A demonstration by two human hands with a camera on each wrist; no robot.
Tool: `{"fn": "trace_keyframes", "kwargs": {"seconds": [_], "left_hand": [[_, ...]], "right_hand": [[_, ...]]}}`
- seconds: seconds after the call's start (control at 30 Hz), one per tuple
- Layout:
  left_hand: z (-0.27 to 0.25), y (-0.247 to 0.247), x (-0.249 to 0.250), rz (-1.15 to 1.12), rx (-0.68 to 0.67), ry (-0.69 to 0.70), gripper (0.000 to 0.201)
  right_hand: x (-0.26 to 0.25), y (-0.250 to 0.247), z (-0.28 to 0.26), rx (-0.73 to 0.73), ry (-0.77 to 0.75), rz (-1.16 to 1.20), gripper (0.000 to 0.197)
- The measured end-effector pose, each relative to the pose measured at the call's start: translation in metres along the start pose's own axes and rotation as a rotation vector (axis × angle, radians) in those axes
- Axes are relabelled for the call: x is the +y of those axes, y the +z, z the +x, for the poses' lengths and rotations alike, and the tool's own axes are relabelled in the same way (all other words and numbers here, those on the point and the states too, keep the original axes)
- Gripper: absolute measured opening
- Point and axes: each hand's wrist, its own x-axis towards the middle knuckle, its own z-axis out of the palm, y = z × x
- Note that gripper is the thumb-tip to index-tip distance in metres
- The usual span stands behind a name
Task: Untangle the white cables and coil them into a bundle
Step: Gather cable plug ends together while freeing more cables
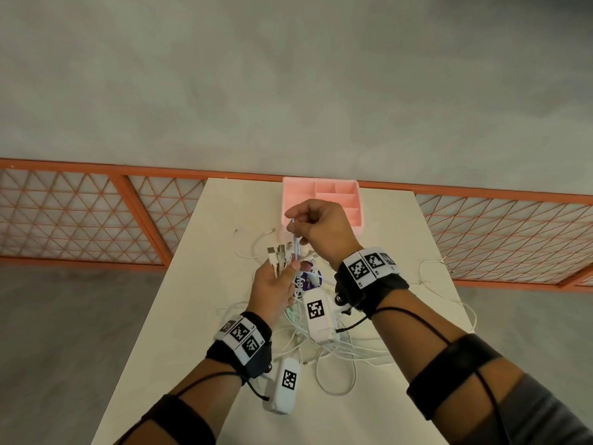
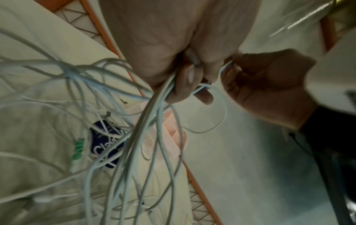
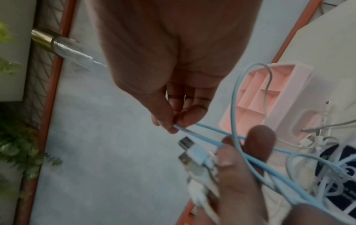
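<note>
- The white cables looked thin, light and limp, so they would likely sag and snag on each other instead of keeping a shape; slow pulls seemed safer than tugs.
- The best hold, in my judgement, was near a plug end, where the stiffer connector gives the fingers something firm and lets one strand be traced back through the knot.
- The cables were pale, smooth and round, some with metal plugs at the tips; one strand read light blue in the right wrist view.
- Most of the tangle lay loose on the table, near the person and beneath both wrists, with loops crossing over a dark blue round thing. A few stray ends reached toward the far left.
- The left hand was closed round a bunch of plug ends, held upright above the table.
- The right hand, just beyond and above the left, pinched the blue strand between thumb and fingertip, drawing it taut from the bunch.
- A pink divided tray stood at the far edge, behind the hands.
- No coil was formed yet; the untangling looked early.
</note>
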Motion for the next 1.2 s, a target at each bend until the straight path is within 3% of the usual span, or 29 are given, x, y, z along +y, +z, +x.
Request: {"fn": "trace_keyframes", "kwargs": {"seconds": [0.13, 0.5, 0.73, 0.93, 1.07, 1.2], "left_hand": [[0.004, -0.006, -0.006, 0.159, 0.053, 0.083, 0.015], [0.007, -0.035, -0.029, 0.256, 0.126, 0.021, 0.008], [0.017, -0.061, -0.042, 0.253, 0.267, -0.089, 0.013], [0.016, -0.059, -0.038, 0.347, 0.223, -0.03, 0.012], [0.016, -0.058, -0.036, 0.269, 0.245, -0.056, 0.008], [0.011, -0.055, -0.033, 0.232, 0.206, -0.065, 0.005]], "right_hand": [[-0.007, -0.004, -0.002, 0.079, -0.051, 0.078, 0.022], [-0.06, -0.053, 0.011, 0.424, -0.241, 0.421, 0.02], [-0.026, -0.103, 0.018, 0.6, -0.117, 0.393, 0.02], [0.005, -0.141, 0.015, 0.759, -0.062, 0.317, 0.023], [0.027, -0.153, 0.008, 0.668, 0.117, 0.023, 0.016], [0.052, -0.147, -0.008, 0.307, 0.437, -0.465, 0.012]]}}
